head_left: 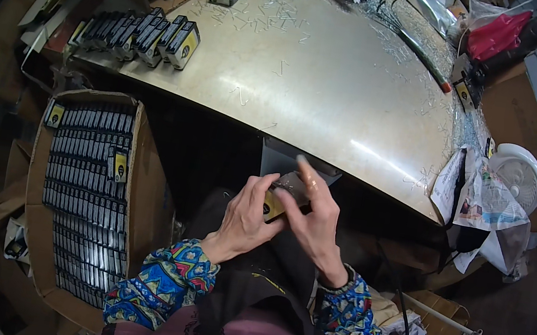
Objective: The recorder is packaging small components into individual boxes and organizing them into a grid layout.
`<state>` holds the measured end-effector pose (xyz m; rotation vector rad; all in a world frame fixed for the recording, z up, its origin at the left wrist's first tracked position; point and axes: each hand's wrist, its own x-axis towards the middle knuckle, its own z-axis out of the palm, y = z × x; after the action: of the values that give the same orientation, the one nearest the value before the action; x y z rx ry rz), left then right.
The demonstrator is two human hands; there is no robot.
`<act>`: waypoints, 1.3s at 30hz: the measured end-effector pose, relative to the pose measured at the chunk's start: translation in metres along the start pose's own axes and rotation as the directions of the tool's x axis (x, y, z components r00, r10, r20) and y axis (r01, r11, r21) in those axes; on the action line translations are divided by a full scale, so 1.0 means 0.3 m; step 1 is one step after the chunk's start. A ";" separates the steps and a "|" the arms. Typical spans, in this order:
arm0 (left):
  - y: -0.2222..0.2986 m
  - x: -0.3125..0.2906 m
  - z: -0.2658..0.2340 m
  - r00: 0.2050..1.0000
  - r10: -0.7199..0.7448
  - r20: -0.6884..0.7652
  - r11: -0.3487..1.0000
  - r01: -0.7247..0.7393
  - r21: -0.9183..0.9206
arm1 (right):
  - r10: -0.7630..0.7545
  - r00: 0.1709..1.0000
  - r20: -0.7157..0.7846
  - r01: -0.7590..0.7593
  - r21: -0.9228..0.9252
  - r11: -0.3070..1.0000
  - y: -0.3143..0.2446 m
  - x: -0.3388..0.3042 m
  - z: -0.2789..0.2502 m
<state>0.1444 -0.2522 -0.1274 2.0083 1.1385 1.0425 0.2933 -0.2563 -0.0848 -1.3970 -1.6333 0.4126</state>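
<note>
In front of my lap, my left hand (248,216) is closed around a small black and yellow carton (271,208), fingers along its left side. My right hand (314,219) grips the same carton from the right, its thumb bent over the upper end. The right index finger points up and away, slightly blurred. At the carton's upper end there is something dark and shiny, partly hidden by my fingers; I cannot make out whether it is a flap or contents.
A metal-topped table (341,73) lies ahead, strewn with thin wire pieces (259,13). Similar cartons (182,44) stand in a row at its left. A cardboard box (137,167) packed with cartons sits left. At right are a white fan (516,173), plastic bags and a cable (407,325).
</note>
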 end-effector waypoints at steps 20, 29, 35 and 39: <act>0.036 0.045 -0.015 0.990 -0.132 -0.050 0.985 0.136 0.104 | 0.332 0.941 0.066 -0.328 0.425 0.844 -0.019 -0.077 0.042; 0.014 0.027 -0.010 0.997 -0.070 0.008 0.992 0.069 0.108 | 0.473 0.880 0.050 -0.434 0.493 0.754 -0.017 -0.078 0.044; 0.006 0.040 -0.011 0.995 -0.099 -0.008 0.985 0.099 0.141 | 0.318 0.947 -0.040 -0.289 0.322 0.902 -0.019 -0.089 0.073; 0.004 0.057 -0.016 0.993 -0.122 -0.006 0.988 0.122 0.092 | -0.172 0.980 -0.104 0.168 -0.053 0.984 -0.018 -0.081 0.071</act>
<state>0.1464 -0.2371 -0.1182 1.9810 1.3134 0.9440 0.2717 -0.2735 -0.1021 -1.2766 -1.6652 0.1993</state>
